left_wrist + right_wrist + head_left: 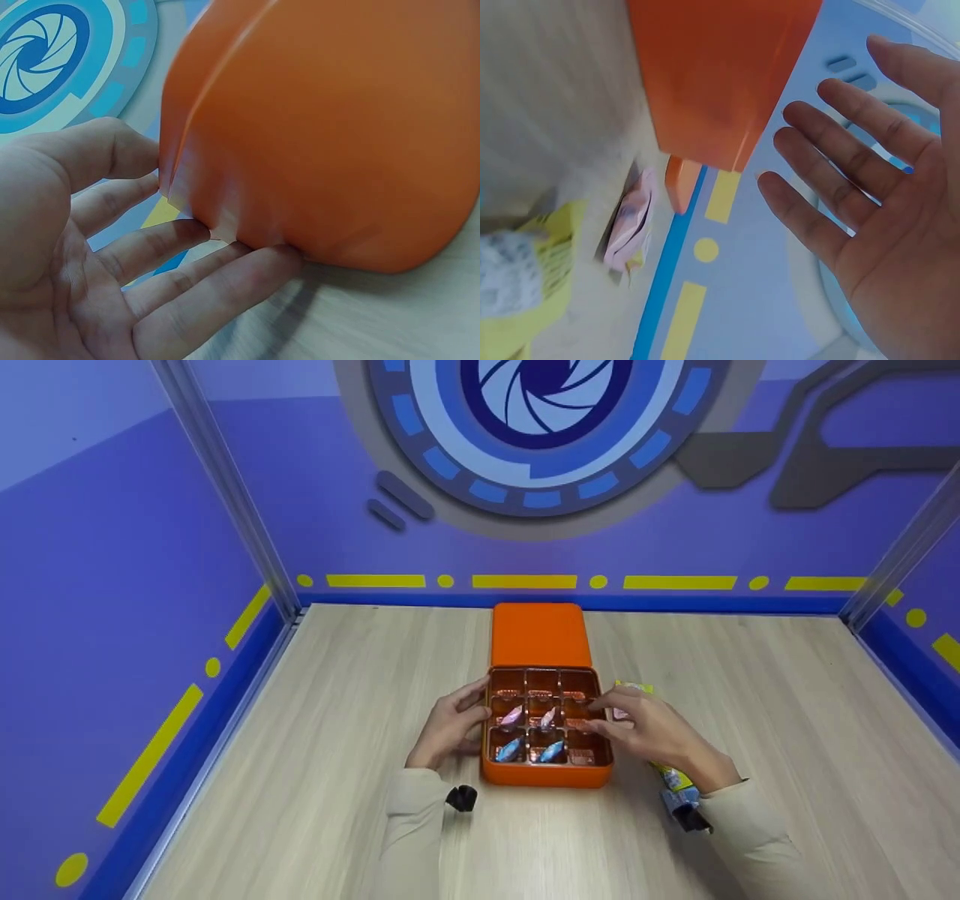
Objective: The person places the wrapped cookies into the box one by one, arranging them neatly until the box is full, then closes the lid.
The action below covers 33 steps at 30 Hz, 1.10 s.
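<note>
- The head view looks forward and down from the near edge of the surface (315,750), taking in its whole width and the orange box (546,776).
- Both wrist views sit very close to that box (337,127), one on each side, facing its outer walls (712,75).

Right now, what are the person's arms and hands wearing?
Both hands are bare: left hand, right hand. Each arm has a loose beige long sleeve, left sleeve and right sleeve. A small black camera unit sits at each wrist. No gloves, rings or cables show.
</note>
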Each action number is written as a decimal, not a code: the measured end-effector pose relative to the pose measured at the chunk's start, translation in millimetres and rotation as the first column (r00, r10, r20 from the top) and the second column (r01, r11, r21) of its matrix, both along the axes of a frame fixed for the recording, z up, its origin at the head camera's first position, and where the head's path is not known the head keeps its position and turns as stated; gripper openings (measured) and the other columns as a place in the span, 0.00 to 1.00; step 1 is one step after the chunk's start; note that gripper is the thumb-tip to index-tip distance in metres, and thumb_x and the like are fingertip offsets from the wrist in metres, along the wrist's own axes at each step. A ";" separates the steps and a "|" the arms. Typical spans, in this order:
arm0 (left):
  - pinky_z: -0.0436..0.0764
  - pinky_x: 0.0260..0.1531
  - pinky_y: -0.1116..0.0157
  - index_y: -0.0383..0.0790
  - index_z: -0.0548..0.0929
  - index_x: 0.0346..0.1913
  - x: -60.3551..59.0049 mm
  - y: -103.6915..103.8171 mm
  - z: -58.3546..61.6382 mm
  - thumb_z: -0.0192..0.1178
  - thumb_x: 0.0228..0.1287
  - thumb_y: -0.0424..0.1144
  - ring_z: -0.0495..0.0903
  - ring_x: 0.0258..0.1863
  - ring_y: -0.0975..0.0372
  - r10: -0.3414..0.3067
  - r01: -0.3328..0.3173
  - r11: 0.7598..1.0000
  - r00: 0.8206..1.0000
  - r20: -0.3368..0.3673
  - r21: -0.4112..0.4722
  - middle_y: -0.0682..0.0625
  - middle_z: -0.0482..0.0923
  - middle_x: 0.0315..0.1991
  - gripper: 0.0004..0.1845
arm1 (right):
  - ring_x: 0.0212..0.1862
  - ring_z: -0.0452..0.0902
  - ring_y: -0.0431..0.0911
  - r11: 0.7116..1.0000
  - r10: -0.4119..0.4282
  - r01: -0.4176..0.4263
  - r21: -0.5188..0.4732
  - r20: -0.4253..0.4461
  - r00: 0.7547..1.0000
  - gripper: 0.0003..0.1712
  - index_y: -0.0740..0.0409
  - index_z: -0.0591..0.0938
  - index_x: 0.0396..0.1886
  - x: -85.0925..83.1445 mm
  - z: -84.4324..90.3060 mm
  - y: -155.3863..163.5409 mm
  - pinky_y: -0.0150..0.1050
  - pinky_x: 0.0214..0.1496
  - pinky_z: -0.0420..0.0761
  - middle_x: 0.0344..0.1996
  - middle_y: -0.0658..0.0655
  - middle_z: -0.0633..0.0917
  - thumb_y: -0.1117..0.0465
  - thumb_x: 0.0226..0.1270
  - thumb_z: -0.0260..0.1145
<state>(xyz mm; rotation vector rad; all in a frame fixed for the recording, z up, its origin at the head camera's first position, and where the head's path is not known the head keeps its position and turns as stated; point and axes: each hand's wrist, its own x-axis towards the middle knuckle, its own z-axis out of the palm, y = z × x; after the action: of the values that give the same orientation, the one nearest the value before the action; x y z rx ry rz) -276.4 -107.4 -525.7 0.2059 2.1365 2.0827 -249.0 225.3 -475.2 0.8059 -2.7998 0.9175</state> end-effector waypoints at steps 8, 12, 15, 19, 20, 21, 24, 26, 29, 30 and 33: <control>0.89 0.44 0.51 0.43 0.71 0.80 -0.5 -1.2 1.1 0.60 0.73 0.30 0.75 0.70 0.44 -0.001 0.001 1.000 1.000 0.027 0.017 0.35 0.68 0.76 0.33 | 0.56 0.83 0.60 0.998 -0.057 0.057 0.029 0.014 0.998 0.17 0.59 0.89 0.54 7.9 -3.5 17.7 0.61 0.59 0.82 0.53 0.59 0.88 0.53 0.74 0.73; 0.89 0.38 0.50 0.42 0.71 0.80 -0.4 -1.5 2.3 0.59 0.73 0.30 0.75 0.69 0.43 -0.011 0.010 1.000 1.000 0.029 0.022 0.35 0.68 0.76 0.33 | 0.57 0.82 0.58 0.995 -0.089 0.088 0.042 0.013 0.996 0.17 0.58 0.89 0.55 11.2 -6.3 25.6 0.63 0.61 0.81 0.54 0.58 0.87 0.54 0.73 0.74; 0.89 0.39 0.50 0.42 0.71 0.80 -0.9 -1.1 2.3 0.59 0.73 0.30 0.75 0.69 0.43 -0.006 0.005 1.000 1.000 0.031 0.024 0.35 0.69 0.76 0.33 | 0.60 0.81 0.60 0.993 -0.109 0.108 0.040 0.023 0.994 0.18 0.58 0.89 0.56 11.7 -8.0 30.9 0.65 0.63 0.79 0.56 0.59 0.87 0.53 0.74 0.74; 0.89 0.42 0.49 0.42 0.71 0.80 -1.1 -0.8 2.5 0.59 0.73 0.29 0.75 0.69 0.43 -0.002 0.001 1.000 0.999 0.034 0.027 0.35 0.69 0.76 0.33 | 0.64 0.78 0.64 0.989 -0.143 0.141 0.039 0.051 0.988 0.20 0.58 0.88 0.58 10.5 -9.3 36.6 0.68 0.66 0.75 0.60 0.62 0.85 0.52 0.74 0.73; 0.89 0.43 0.49 0.42 0.71 0.80 -1.0 -0.8 2.4 0.59 0.73 0.29 0.75 0.69 0.43 0.000 -0.001 1.000 0.999 0.034 0.025 0.35 0.69 0.76 0.33 | 0.65 0.77 0.65 0.988 -0.150 0.148 0.037 0.060 0.987 0.20 0.58 0.88 0.58 9.8 -9.5 37.7 0.68 0.66 0.74 0.61 0.62 0.85 0.52 0.74 0.73; 0.88 0.43 0.49 0.42 0.71 0.80 -1.0 -0.8 2.4 0.59 0.73 0.29 0.75 0.69 0.43 0.001 -0.002 1.000 0.999 0.035 0.023 0.35 0.69 0.76 0.33 | 0.65 0.76 0.65 0.988 -0.154 0.152 0.036 0.063 0.986 0.20 0.59 0.88 0.59 8.7 -9.9 38.7 0.69 0.67 0.74 0.61 0.63 0.84 0.53 0.74 0.73; 0.88 0.44 0.49 0.43 0.72 0.79 -0.9 -0.8 2.1 0.60 0.72 0.30 0.76 0.69 0.43 0.008 -0.009 1.000 0.999 0.034 0.014 0.36 0.69 0.76 0.33 | 0.65 0.76 0.66 0.988 -0.154 0.153 0.024 0.065 0.986 0.21 0.60 0.87 0.59 3.0 -11.5 41.7 0.69 0.67 0.73 0.62 0.65 0.84 0.53 0.74 0.73; 0.88 0.45 0.49 0.42 0.72 0.79 -0.5 -0.5 2.2 0.60 0.72 0.30 0.76 0.69 0.43 0.012 -0.012 1.000 0.999 0.034 0.012 0.35 0.69 0.76 0.33 | 0.65 0.76 0.67 0.988 -0.156 0.155 0.019 0.074 0.985 0.22 0.61 0.87 0.60 -0.8 -13.2 43.8 0.69 0.67 0.73 0.62 0.66 0.83 0.52 0.74 0.73; 0.88 0.45 0.48 0.43 0.72 0.79 -0.2 0.0 2.4 0.61 0.72 0.30 0.76 0.68 0.43 0.012 -0.013 1.000 0.999 0.044 0.016 0.36 0.69 0.76 0.33 | 0.65 0.76 0.67 0.987 -0.163 0.162 0.015 0.097 0.982 0.23 0.62 0.86 0.61 -6.2 -16.9 46.2 0.69 0.68 0.72 0.63 0.67 0.82 0.52 0.76 0.72; 0.88 0.45 0.48 0.43 0.72 0.79 -0.1 0.2 2.5 0.61 0.72 0.30 0.76 0.68 0.43 0.012 -0.013 1.000 0.999 0.047 0.015 0.36 0.69 0.76 0.33 | 0.65 0.76 0.67 0.986 -0.169 0.169 0.014 0.113 0.979 0.23 0.62 0.86 0.61 -7.7 -18.2 46.6 0.68 0.68 0.72 0.64 0.67 0.81 0.52 0.76 0.71; 0.88 0.44 0.48 0.44 0.73 0.79 0.2 0.5 2.6 0.61 0.72 0.30 0.77 0.68 0.44 0.013 -0.014 1.000 0.998 0.053 0.013 0.36 0.70 0.76 0.33 | 0.65 0.75 0.66 0.982 -0.190 0.190 0.017 0.154 0.970 0.24 0.62 0.85 0.63 -11.7 -22.0 46.8 0.69 0.68 0.72 0.65 0.67 0.80 0.52 0.77 0.70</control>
<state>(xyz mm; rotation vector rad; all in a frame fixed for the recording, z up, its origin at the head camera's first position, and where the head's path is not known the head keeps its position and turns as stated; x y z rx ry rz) -276.2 -106.9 -523.1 0.1364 2.1002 2.0855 -260.6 272.1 -497.2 0.4734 -2.9450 0.9828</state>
